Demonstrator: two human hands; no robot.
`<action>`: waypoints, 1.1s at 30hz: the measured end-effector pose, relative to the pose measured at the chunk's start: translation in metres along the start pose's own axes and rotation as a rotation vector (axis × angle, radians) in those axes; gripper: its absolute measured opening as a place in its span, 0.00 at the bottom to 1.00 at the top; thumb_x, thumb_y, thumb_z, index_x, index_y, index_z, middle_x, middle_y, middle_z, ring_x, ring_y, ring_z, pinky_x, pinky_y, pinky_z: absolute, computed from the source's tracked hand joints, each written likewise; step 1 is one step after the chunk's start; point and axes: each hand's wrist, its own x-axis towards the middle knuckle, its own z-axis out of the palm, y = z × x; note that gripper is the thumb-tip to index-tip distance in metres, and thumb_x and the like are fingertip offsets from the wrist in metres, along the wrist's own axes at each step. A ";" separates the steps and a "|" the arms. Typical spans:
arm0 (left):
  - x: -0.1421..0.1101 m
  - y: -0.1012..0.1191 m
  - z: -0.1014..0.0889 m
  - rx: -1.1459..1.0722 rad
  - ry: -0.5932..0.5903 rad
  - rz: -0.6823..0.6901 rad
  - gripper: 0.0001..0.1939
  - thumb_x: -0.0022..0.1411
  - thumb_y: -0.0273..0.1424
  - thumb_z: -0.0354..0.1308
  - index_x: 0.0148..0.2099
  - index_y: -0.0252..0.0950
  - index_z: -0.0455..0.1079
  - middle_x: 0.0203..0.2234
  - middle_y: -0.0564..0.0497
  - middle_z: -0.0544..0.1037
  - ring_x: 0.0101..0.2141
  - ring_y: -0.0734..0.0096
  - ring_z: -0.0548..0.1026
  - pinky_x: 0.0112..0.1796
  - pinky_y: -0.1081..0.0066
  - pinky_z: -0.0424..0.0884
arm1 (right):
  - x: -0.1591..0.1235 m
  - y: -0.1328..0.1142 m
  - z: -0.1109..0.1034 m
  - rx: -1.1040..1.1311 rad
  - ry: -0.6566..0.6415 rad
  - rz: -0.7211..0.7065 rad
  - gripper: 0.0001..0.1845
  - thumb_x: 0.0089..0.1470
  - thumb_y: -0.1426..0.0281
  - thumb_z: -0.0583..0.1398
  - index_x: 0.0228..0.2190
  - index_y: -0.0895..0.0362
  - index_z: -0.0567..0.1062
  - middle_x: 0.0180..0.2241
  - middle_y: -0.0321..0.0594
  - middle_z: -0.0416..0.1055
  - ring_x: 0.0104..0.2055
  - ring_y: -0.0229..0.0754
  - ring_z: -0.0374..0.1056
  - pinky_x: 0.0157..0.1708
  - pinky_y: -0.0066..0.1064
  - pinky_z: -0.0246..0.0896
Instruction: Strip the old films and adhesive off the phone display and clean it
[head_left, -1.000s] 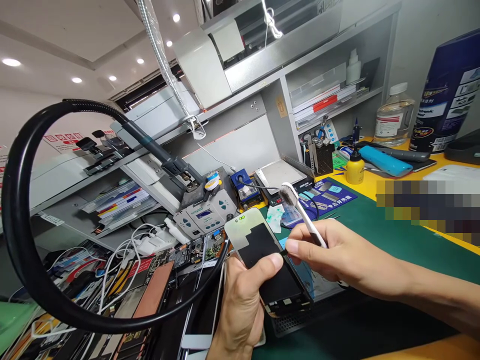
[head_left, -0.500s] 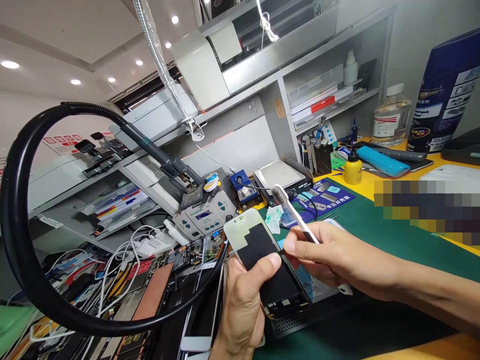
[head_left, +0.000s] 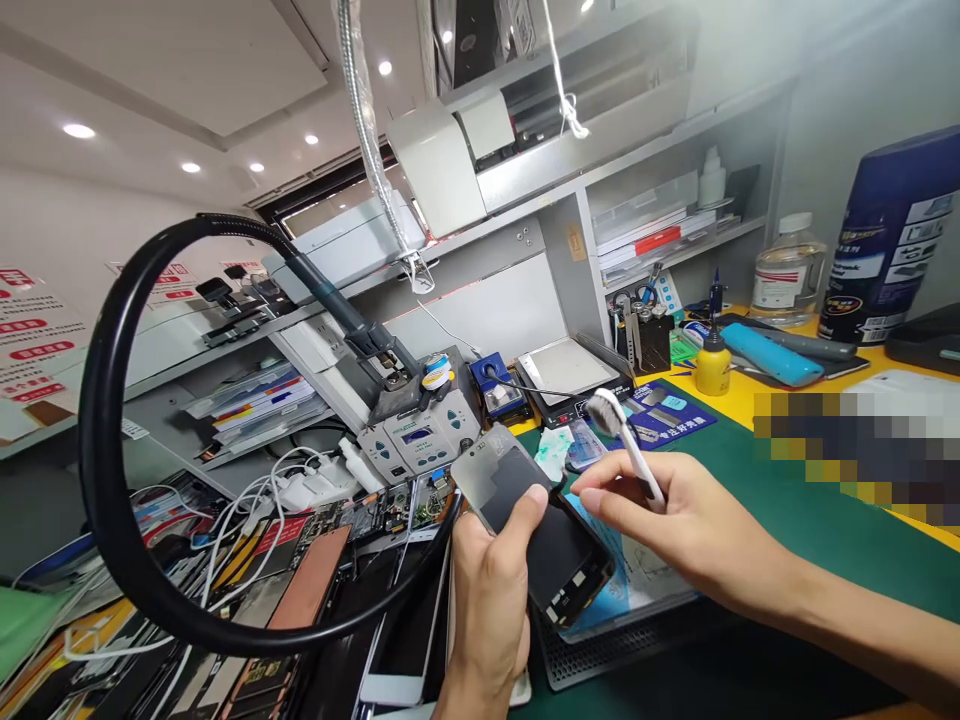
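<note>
My left hand (head_left: 489, 590) is closed around a phone screen assembly (head_left: 564, 560), with the thumb pressed on its dark back. The assembly is tilted; its upper end is a silvery grey and small metal contacts show at the lower end. A white toothbrush (head_left: 639, 458) with dark bristles is tucked in my right hand (head_left: 675, 505), head upward. That hand's thumb and forefinger come together at the assembly's right edge; whether they pinch anything there I cannot tell. Beneath is a clear and blue plastic sheet or bag (head_left: 637, 570) on a black perforated pad (head_left: 577, 650).
A black hose (head_left: 105, 430) loops across the left, in front of a rework station (head_left: 420, 435). Phone parts (head_left: 300, 600) crowd the left side. A yellow bottle (head_left: 712, 365) and a blue canister (head_left: 889, 240) stand on the right. A green mat (head_left: 810, 520) covers the bench.
The head view has shifted, so the background sits further right and lower. The phone assembly has turned to a steeper tilt. The toothbrush has moved right, and my right fingertips remain by the assembly's edge.
</note>
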 end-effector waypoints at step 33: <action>0.005 -0.014 -0.019 -0.181 -0.167 -0.103 0.10 0.53 0.31 0.65 0.24 0.36 0.68 0.21 0.57 0.71 0.25 0.76 0.68 0.31 0.74 0.67 | 0.013 0.004 -0.004 0.290 -0.042 0.301 0.23 0.44 0.61 0.71 0.39 0.58 0.72 0.13 0.19 0.50 0.16 0.27 0.37 0.16 0.26 0.30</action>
